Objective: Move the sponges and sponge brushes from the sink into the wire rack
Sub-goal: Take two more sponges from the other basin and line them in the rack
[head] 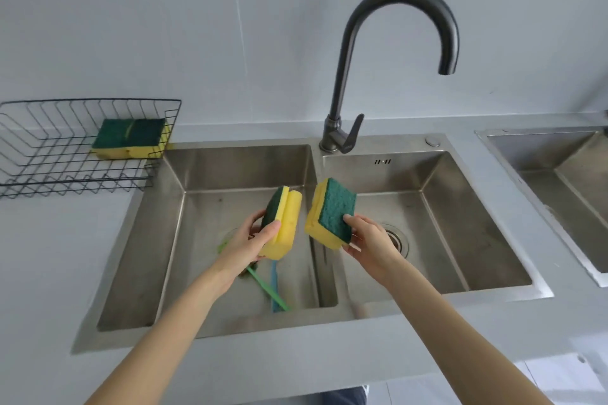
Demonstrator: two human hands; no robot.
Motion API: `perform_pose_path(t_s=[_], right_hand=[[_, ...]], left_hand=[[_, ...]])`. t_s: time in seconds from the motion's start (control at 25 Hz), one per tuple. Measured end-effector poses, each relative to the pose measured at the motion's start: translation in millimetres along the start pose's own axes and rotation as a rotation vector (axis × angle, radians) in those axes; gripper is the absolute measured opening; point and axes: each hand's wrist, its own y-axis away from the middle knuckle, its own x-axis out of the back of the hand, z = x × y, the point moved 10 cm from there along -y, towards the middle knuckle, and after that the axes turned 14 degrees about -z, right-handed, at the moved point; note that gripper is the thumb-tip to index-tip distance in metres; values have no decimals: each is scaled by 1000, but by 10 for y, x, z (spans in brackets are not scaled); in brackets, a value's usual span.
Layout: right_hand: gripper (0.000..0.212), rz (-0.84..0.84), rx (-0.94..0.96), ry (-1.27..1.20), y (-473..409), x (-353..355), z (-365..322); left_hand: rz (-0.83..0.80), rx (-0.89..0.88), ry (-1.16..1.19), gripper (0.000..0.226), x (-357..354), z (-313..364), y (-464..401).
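Observation:
My left hand (251, 238) grips a yellow sponge with a green scouring side (285, 222), held on edge above the left basin. My right hand (368, 242) grips a second yellow-and-green sponge (330, 209), green face toward me, over the divider between the basins. Two more such sponges (130, 138) lie side by side in the right end of the black wire rack (49, 161) on the counter at the left. On the left basin's floor lie a green brush handle (268, 288) and a blue brush handle (274, 289), crossed; their heads are hidden behind my left hand.
A double steel sink (230, 158) is set in a grey counter. A dark gooseneck faucet (348, 102) rises behind the divider, spout over the right basin. The right basin shows its drain (398, 240). Another steel sink (559, 161) lies at the far right.

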Motion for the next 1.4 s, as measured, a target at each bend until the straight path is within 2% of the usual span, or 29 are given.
perform_pose_path(t_s=[0.16,0.28,0.36,0.52,0.68,0.76,0.92,1.2,1.28,1.4], right_hand=[[11,-7,-25,0,46,-497,394],[10,-8,-61,34,68,-806,636],[5,-22,-80,51,76,-983,753],[12,-44,-106,70,79,-1192,833],[6,-70,-127,143,-31,-1201,800],[15,-87,-137,176,-115,-1183,758],[6,-122,-172,201,-306,-1186,674],[10,-191,-174,209,-488,-1456,532],[10,-195,-164,224,-554,-1530,519],[10,-204,-142,228,-662,-1740,520]], left_hand=[[142,-18,-252,70,499,-75,470],[178,-36,-325,74,779,-167,722],[195,-20,-373,87,922,-227,861],[293,-7,-459,73,1091,-269,1030],[315,20,-457,70,1113,-300,981],[343,21,-447,69,1112,-258,972],[418,-2,-454,67,1186,-127,938],[527,-70,-357,69,1442,-29,948],[540,-92,-375,75,1544,24,959],[585,-111,-446,65,1790,130,1032]])
